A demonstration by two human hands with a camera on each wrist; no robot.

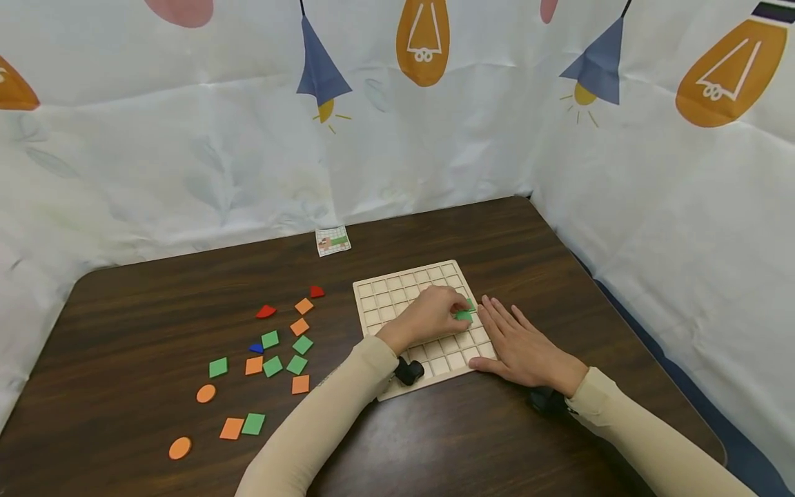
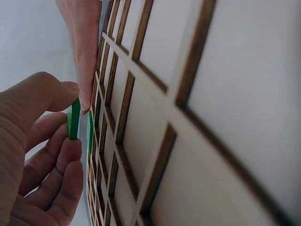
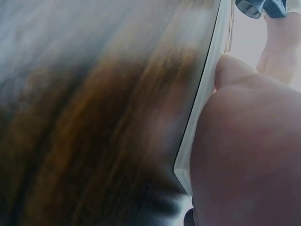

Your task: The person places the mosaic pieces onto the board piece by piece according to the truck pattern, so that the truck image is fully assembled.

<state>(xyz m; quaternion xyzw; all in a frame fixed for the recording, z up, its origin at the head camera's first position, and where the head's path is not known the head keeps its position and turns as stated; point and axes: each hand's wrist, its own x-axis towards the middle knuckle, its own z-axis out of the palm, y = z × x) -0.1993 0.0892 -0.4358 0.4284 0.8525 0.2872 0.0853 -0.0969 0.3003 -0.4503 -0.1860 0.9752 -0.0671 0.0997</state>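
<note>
A light wooden board (image 1: 379,301) with a grid of square recesses lies on the table. My left hand (image 1: 428,314) reaches over it and pinches a green square tile (image 2: 73,120) between thumb and fingers, close above the grid near the right edge. Just beyond it, a second green tile (image 2: 90,132) sits on the board in the left wrist view. My right hand (image 1: 522,348) rests along the board's right edge with its fingers straight, thumb at the near right corner. In the right wrist view the board's rim (image 3: 200,106) runs beside that hand.
Left of the board lie scattered green squares (image 1: 272,366), orange squares (image 1: 301,384), orange discs (image 1: 180,448), red pieces (image 1: 266,312) and a blue piece (image 1: 257,348). A small printed card (image 1: 332,241) lies at the back edge of the dark table (image 1: 149,304), near a patterned cloth (image 1: 248,138).
</note>
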